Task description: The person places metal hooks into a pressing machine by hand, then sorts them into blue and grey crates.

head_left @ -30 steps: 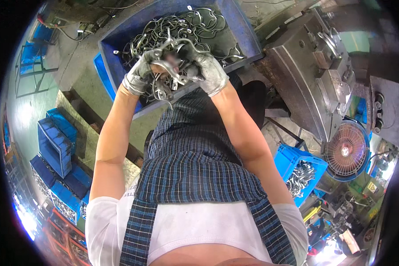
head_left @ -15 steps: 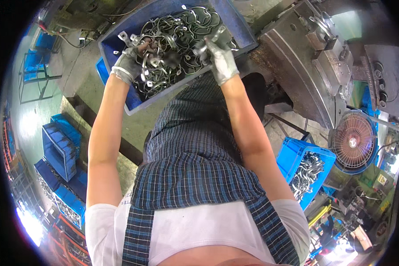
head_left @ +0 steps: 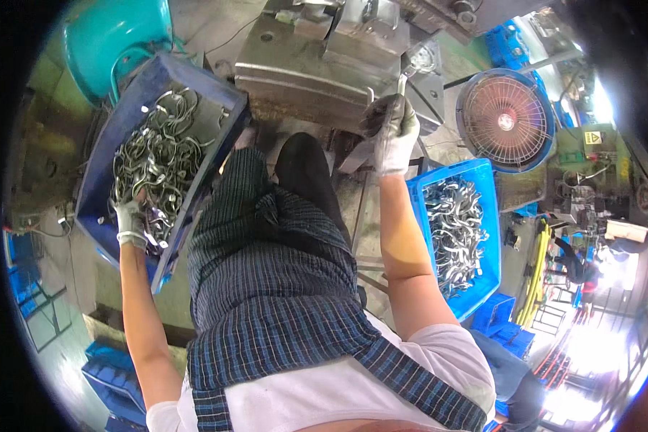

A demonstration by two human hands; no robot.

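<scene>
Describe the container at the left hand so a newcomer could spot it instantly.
Start at the checked apron. Up and left of it lies a bin, the left hand among its curved metal parts. Its navy walls distinguish it from the bright blue crate at right.

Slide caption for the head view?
Left hand in a dark blue bin of bent metal parts, right hand holding one.
</scene>
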